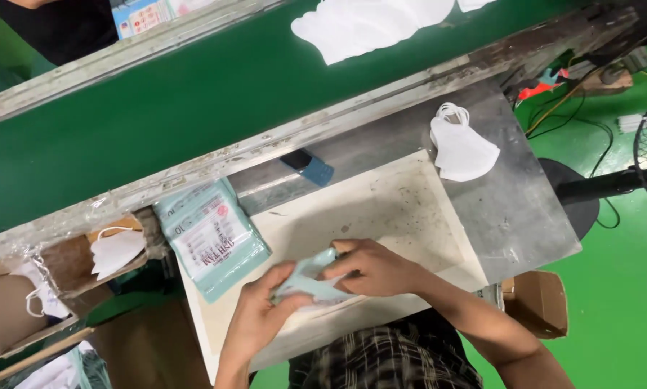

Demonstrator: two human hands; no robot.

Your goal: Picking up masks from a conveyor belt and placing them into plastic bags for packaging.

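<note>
Both hands met over the white board on the table [525, 216] — the left hand [262, 317] cupped a pale teal pouch [305, 282] from below while the right hand [374, 268] pinched its upper edge, fingers closed on it. More pouches [210, 238] lay stacked just left, within reach.

Bright even overhead light, soft short shadows, faint sheen on the grey metal, slight motion blur, tilted view.

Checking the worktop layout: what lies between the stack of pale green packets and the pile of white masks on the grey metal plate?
In the head view, only bare, scuffed cream board lies between the stack of pale green packets and the pile of white masks.
</note>
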